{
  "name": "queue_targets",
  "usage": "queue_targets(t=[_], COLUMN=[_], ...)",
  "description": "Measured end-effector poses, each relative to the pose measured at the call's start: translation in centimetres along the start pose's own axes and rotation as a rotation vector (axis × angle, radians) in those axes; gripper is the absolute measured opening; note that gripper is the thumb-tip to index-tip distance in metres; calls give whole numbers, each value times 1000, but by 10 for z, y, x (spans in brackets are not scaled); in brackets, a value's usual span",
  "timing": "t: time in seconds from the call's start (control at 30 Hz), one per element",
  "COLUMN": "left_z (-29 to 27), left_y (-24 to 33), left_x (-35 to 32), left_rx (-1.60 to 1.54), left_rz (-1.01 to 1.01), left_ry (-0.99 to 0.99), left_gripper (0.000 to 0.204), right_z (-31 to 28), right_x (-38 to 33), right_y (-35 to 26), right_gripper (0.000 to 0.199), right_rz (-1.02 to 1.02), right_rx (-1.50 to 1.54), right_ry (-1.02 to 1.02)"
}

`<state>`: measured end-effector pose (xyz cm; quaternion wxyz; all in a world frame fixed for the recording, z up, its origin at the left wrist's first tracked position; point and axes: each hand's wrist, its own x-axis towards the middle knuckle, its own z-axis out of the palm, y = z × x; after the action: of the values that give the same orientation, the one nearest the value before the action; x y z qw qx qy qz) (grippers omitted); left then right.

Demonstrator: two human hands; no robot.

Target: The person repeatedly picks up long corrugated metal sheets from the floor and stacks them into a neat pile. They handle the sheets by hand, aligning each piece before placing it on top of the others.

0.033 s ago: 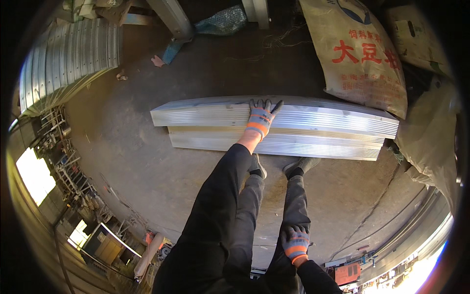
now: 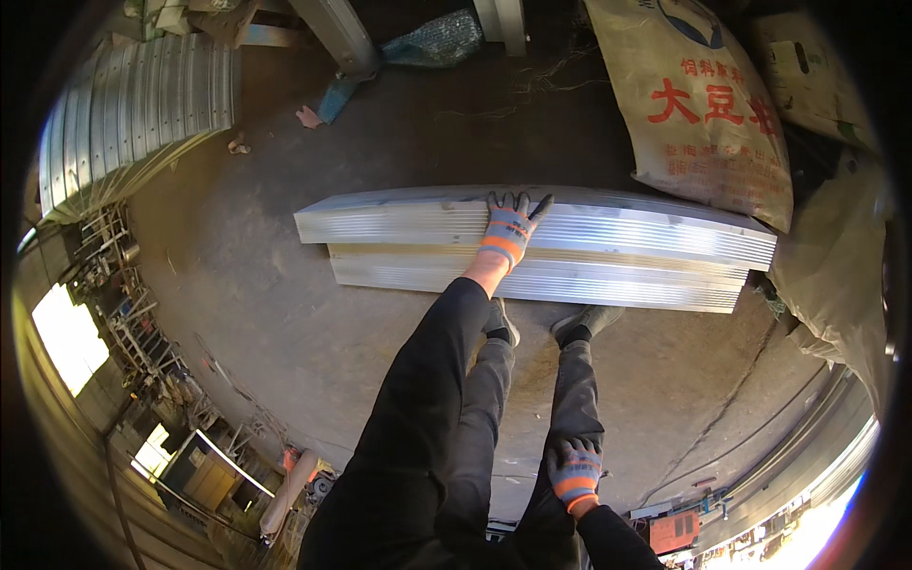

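Observation:
A long stack of silvery, ribbed metal profiles (image 2: pixel 608 223) lies crosswise on the floor before my feet. Beneath and nearer to me, a second layer of the same profiles (image 2: pixel 541 285) juts out at the front. My left hand (image 2: pixel 512 228), in a grey and orange glove with dark fingertips, rests on the upper stack near its middle. Its fingers are spread over the top edge, the thumb out to the right. My right hand (image 2: pixel 575 472), gloved alike, lies on my right leg around the knee, away from the metal, its fingers stretched over the trouser cloth.
A large woven sack (image 2: pixel 708 114) with red print stands against the stack's far right end. Corrugated metal sheets (image 2: pixel 138 119) are at the far left, with bubble wrap (image 2: pixel 432 40) by a metal post. A red machine (image 2: pixel 674 530) sits at the lower right. Metal racks line the left.

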<state>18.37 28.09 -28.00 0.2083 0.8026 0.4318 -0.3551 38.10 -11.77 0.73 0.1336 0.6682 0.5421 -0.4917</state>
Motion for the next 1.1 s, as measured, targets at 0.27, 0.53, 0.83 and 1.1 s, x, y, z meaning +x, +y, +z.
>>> queue_targets(t=[0.27,0.53,0.83,1.1], left_z=[4,-5,7,-14], left_y=[-2,-2,-3,41], left_x=[-2,-5,-9,2], left_rx=[-25,0,-125,-67], left_rz=[22,31,24,92], left_ry=[45,21,121,134], left_gripper=[97,95,78,129], right_z=[6,10,21,12], right_x=[1,-2,-5,-6], right_y=[-1,-7,0,4], right_gripper=[41,35,39,35], right_rz=[11,60,48,36], right_rx=[-2,-65,3,-109], right_ry=[-40,-45,-7,-54])
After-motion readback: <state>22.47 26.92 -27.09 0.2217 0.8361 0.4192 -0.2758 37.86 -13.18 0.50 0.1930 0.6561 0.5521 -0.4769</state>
